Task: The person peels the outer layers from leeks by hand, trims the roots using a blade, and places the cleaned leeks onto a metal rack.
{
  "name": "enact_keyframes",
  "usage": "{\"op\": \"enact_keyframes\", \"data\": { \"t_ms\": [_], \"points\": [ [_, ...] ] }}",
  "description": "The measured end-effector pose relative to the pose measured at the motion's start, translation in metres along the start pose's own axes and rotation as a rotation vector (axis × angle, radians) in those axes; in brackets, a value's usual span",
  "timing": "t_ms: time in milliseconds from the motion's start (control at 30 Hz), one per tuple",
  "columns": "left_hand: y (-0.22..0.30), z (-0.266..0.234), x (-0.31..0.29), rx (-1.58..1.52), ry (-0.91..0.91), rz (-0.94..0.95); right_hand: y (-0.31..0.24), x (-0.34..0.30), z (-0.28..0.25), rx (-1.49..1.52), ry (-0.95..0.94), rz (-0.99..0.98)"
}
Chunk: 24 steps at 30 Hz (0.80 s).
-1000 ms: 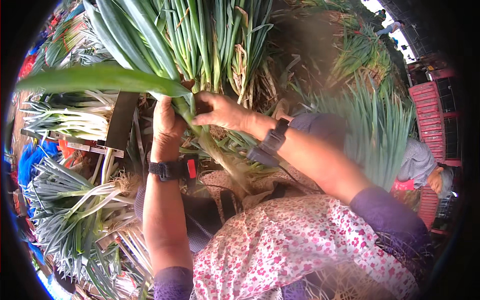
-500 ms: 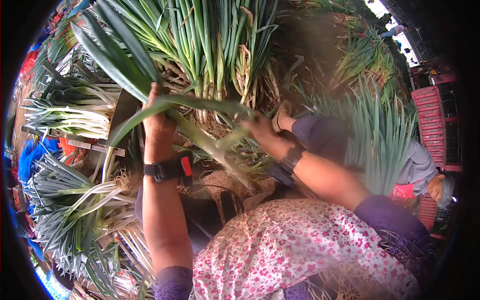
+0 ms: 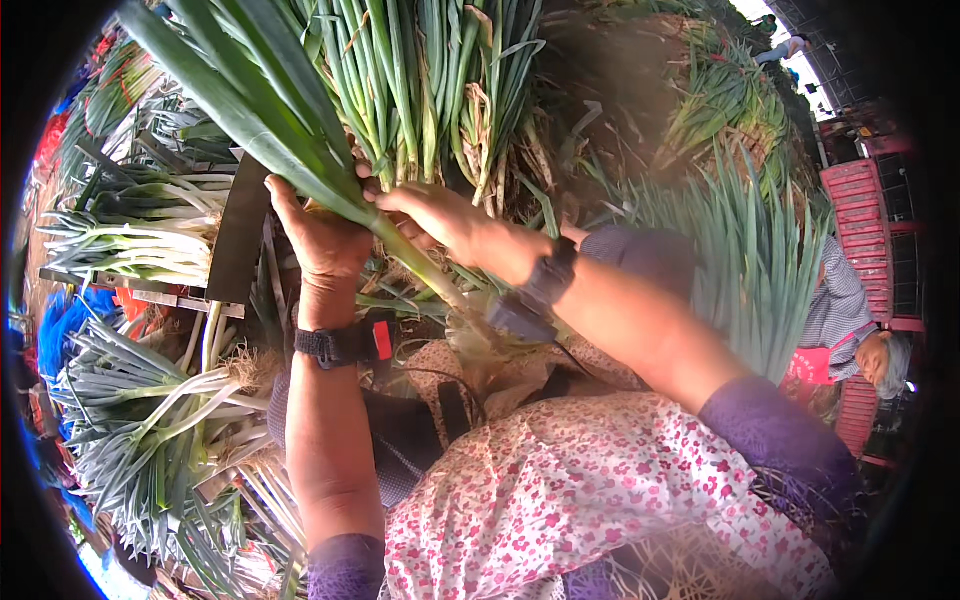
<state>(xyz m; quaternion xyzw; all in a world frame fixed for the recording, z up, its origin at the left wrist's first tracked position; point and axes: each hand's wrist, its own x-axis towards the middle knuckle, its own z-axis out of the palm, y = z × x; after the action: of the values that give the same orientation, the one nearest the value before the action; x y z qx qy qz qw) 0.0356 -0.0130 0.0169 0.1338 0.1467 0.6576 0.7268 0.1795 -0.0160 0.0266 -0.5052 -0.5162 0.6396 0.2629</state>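
Note:
A large green onion point(image 3: 280, 135) slants across the middle, its broad leaves up to the left and its pale stalk down toward my lap. My left hand point(image 3: 325, 240) is under the stalk where the leaves fan out, its fingers curled behind it and the thumb sticking out to the left. From the right, my right hand point(image 3: 450, 222) pinches the same spot with thumb and fingers. The onion's root end near my lap is blurred. Dark straps with small devices circle both wrists.
Upright green onions point(image 3: 410, 90) stand just beyond my hands. More lie on a metal-edged rack point(image 3: 230, 235) and in a pile point(image 3: 130, 410) at left. A blurred bunch point(image 3: 750, 270) stands at right, near another person point(image 3: 845, 310) and a red slatted rack point(image 3: 858, 230).
My right hand has moved left onto the stalk. The long leaf that arched between my hands no longer shows there. My left thumb has come away from the onion, which has shifted slightly.

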Motion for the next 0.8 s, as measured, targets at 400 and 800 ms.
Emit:
{"op": "enact_keyframes", "data": {
  "t_ms": [400, 800],
  "points": [
    [0.005, -0.021, 0.001, -0.007, -0.026, 0.003, 0.016, -0.005, 0.007, -0.238, 0.024, -0.187],
    [0.001, -0.019, 0.003, 0.165, 0.094, 0.167, 0.013, -0.021, 0.005, -0.535, 0.163, -0.271]
  ]
}}
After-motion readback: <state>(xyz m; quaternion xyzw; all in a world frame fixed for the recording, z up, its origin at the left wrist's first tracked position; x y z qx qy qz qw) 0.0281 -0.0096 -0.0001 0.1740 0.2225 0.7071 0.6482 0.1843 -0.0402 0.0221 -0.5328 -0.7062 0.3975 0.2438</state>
